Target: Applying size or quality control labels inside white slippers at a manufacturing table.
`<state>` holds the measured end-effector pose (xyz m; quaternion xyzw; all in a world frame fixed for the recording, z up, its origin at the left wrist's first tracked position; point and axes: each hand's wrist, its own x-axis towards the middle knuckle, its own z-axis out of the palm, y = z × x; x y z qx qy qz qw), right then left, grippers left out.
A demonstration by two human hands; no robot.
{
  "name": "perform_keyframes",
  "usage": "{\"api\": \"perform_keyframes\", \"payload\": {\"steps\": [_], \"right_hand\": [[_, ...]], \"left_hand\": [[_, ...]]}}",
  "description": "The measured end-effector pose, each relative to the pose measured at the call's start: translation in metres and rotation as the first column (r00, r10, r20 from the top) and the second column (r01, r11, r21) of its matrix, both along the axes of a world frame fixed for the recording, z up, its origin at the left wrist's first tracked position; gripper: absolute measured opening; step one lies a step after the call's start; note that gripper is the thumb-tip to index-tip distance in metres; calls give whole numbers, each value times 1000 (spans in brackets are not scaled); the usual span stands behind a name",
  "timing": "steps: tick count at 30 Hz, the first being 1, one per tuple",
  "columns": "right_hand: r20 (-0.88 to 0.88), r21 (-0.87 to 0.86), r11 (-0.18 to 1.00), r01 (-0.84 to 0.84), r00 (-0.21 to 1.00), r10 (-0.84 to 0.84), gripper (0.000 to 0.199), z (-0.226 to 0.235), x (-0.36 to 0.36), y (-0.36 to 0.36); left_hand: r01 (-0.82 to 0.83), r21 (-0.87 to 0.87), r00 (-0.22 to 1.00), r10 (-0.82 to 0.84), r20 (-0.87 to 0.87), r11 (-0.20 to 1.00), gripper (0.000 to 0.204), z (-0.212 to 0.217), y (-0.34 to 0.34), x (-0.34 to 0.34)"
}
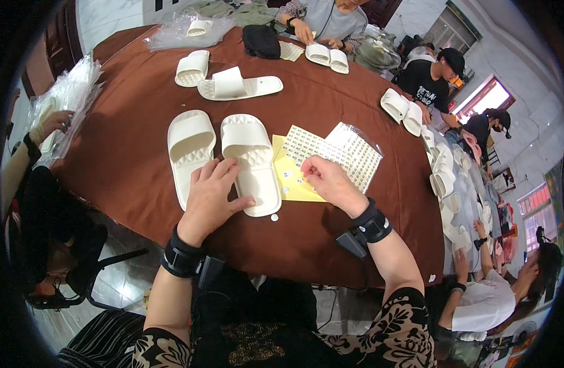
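A pair of white slippers lies in front of me, toes pointing away: a left slipper and a right slipper. My left hand rests over their inner edges, fingers spread and thumb on the right slipper's heel. Beside that slipper is a yellow backing sheet with a few round stickers on it. Over it my right hand is closed in a pinch; what its fingertips hold is hidden. A sheet of small round stickers overlaps the yellow one. One loose round sticker lies below the right slipper's heel.
Another white sticker sheet in clear plastic lies at the right. Farther back are two more slippers and a black cloth item. Co-workers sit around the brown-covered table, one handling slippers opposite. Clear bags lie at the left.
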<state>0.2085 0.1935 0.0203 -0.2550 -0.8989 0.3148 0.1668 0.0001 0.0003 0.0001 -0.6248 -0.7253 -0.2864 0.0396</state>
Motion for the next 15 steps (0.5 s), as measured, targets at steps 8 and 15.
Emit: {"api": "perform_keyframes", "payload": {"steps": [8,15], "right_hand": [[-5,-59,998,15,1000,-15,12,-3,-6,-4],[-127,-311,945,-98,990,61,14,14,-25,-11]], "left_hand": [[5,-10,998,-4,65,1000,63,3,-1,1],[6,4,998,-6,58,1000,64,3,-1,0]]}}
